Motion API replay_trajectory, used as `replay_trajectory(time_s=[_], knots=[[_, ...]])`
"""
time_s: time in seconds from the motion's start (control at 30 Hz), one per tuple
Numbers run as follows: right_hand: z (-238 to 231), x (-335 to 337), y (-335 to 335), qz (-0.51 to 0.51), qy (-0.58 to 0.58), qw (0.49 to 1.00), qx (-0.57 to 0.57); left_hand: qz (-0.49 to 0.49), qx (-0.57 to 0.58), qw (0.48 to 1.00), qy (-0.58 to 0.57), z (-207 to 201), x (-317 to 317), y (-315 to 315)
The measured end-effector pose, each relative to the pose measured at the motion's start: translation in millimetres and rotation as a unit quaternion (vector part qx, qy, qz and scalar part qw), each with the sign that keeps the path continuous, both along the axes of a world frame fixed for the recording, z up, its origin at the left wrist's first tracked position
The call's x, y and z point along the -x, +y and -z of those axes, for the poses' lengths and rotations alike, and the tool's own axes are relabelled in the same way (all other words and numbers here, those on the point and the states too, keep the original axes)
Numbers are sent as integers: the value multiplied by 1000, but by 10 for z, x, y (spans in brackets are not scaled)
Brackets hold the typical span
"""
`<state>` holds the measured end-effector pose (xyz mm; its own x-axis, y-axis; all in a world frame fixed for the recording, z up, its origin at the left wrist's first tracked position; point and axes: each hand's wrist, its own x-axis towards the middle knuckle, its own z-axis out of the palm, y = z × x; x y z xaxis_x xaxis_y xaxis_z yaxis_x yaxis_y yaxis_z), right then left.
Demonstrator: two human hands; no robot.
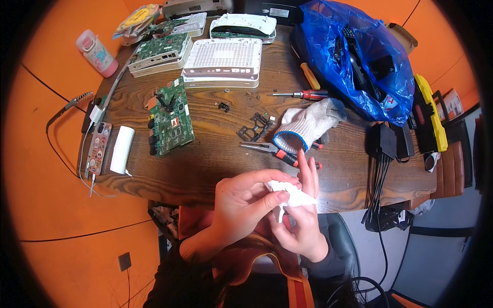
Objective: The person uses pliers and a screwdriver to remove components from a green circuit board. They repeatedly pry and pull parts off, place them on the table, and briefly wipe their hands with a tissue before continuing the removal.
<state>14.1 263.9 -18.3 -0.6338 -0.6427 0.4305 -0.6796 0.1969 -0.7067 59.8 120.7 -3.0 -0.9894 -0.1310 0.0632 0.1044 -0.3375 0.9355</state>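
Note:
A crumpled white tissue (pixel 294 196) is pinched between the thumb and fingers of my left hand (pixel 237 205), just off the table's near edge. It presses against the fingers of my right hand (pixel 307 232), whose palm faces up toward me with several fingers stretched out. Part of those fingers is hidden behind the tissue. Just beyond my hands lie red-and-black-handled pliers (pixel 266 148) and a white knitted work glove (pixel 310 120) with a blue cuff edge. A black plastic frame piece (pixel 255 127) rests left of the glove.
A green circuit board (pixel 172 120) stands left of centre. Behind it are white router-like casings (pixel 223 54). A screwdriver (pixel 308 94) and a blue plastic bag (pixel 328 46) of electronics sit at right. Along the left are a phone (pixel 98 146), a white cylinder (pixel 122 149) and a bottle (pixel 96 54).

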Motion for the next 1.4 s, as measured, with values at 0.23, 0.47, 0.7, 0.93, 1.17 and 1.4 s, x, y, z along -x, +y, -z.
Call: replay_trajectory(time_s=[0.23, 0.47, 0.7, 0.93, 1.17, 1.4], knots=[[-4, 23, 68, -40, -180, 965, 185, -140, -56, 989, 3, 61, 68, -33], [-17, -16, 68, 61, -39, 986, 150, -189, -57, 980, 1, -20, -25, 0], [-32, -44, 32, 100, 38, 993, 58, -55, -160, 981, 100, 20, -62, 47], [6, -117, -20, 151, 111, 982, -1, -68, -71, 994, 49, 26, -62, 122], [29, -157, -16, 178, 221, 956, -79, -35, -80, 996, -20, 173, 31, 96], [-11, -177, 19, 140, 214, 960, -113, 21, -204, 978, -30, 234, -17, 12]])
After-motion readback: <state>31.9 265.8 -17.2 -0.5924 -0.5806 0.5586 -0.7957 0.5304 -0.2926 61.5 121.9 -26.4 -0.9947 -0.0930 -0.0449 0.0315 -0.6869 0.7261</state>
